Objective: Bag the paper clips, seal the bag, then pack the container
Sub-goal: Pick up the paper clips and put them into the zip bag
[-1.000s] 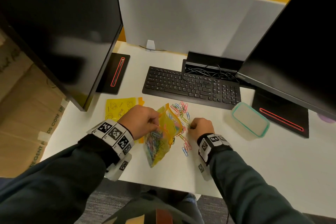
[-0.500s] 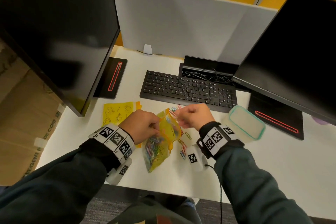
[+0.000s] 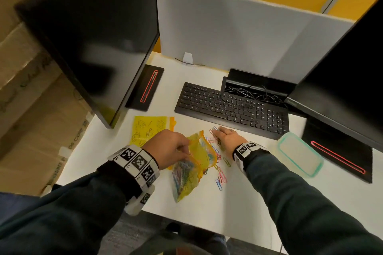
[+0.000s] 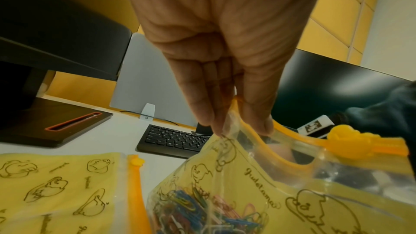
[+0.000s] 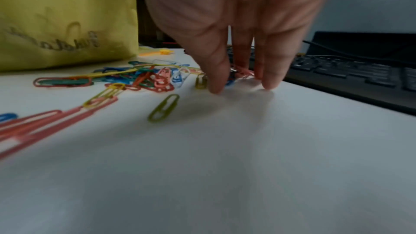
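Now the left hand point(image 3: 165, 149) pinches the yellow zip bag point(image 3: 194, 163) open by its rim; the right hand point(image 3: 227, 139), fingers extended just before the keyboard point(image 3: 232, 107), should rake loose paper clips point(image 5: 144, 79) bagward.

Head view looks down on my desk point(image 3: 186, 209). Wrist views sit close behind my fingers, facing forward; all share the bag point(image 3: 196, 157) point(image 4: 258, 184) point(image 5: 67, 15).

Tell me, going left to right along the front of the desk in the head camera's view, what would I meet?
Flat spare yellow bag → left hand → yellow bag of clips it pinches open → loose paper clips → right hand → lidded container.
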Tool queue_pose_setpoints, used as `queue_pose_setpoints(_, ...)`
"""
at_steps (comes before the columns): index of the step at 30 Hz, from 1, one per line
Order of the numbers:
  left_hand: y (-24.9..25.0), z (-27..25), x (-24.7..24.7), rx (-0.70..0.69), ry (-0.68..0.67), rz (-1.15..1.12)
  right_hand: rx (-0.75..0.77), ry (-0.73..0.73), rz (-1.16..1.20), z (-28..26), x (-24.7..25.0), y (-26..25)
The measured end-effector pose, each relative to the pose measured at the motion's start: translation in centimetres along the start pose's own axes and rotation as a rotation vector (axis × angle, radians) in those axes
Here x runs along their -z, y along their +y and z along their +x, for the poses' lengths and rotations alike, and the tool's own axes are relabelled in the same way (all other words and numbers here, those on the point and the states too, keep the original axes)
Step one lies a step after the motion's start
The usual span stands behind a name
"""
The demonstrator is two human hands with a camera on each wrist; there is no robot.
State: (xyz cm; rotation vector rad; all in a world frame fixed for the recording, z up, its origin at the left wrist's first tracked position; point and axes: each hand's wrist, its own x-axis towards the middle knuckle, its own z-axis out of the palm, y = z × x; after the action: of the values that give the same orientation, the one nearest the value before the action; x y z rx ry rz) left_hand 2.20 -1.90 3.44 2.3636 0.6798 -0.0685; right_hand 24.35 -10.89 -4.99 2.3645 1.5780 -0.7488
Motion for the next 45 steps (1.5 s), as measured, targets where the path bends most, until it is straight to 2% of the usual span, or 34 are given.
queue_pose_setpoints(7,0.4,0.3,-0.1,0.001,0.011,-0.017,-0.010,0.134,0.057,-2.1,-1.6,0.6)
queue_pose_setpoints(14,0.3,0.4,-0.3,0.003,-0.001,-0.063,-0.111,0.209,0.123,-3.4,-3.0,-0.3)
queue_pose_setpoints(18,0.5,0.3,-0.4,0.003,-0.006,-0.066,-0.310,0.298,0.384,-3.6,-2.9,0.0)
queue_pose_setpoints(20,0.5,0.3,-0.4,-0.003,-0.007,-0.062,-0.397,0.281,0.538,-3.8,-2.8,0.3)
queue_pose_setpoints(24,0.8,0.4,-0.3,-0.004,-0.013,-0.039,-0.455,0.273,0.615,-4.8,-2.8,0.7)
queue_pose_setpoints(27,1.0,0.3,-0.1,-0.009,-0.009,-0.032,-0.506,0.342,0.746,-6.0,-2.9,0.9)
queue_pose_setpoints(30,1.2,0.4,-0.1,-0.009,-0.016,-0.018,-0.477,0.454,1.058,-7.7,-1.7,0.4)
queue_pose_setpoints(33,1.2,0.8,-0.3,-0.010,-0.021,-0.010,-0.276,0.479,1.287,-9.3,0.9,-1.9)
queue_pose_setpoints(35,1.2,1.0,-0.4,-0.011,-0.023,-0.015,-0.134,0.431,1.274,-9.6,2.2,-3.9)
queue_pose_setpoints(37,1.3,1.1,-0.5,-0.017,-0.032,-0.007,-0.070,0.345,1.204,-9.1,2.5,-5.0)
queue_pose_setpoints(39,1.3,1.1,-0.4,-0.024,-0.037,-0.005,-0.122,0.365,1.143,-8.3,2.2,-4.6)
queue_pose_setpoints(41,1.1,1.0,-0.4,-0.024,-0.029,-0.019,-0.260,0.479,1.076,-7.6,1.6,-2.9)
queue_pose_setpoints(42,1.0,0.9,-0.3,-0.022,-0.024,-0.026,-0.332,0.484,0.990,-7.4,1.1,-2.0)
queue_pose_setpoints(43,0.9,0.9,-0.3,-0.021,-0.021,-0.032,-0.386,0.421,0.861,-7.4,0.5,-1.3)
queue_pose_setpoints(45,0.7,0.8,-0.3,-0.022,-0.021,-0.040,-0.392,0.160,0.596,-7.4,-1.2,-0.9)
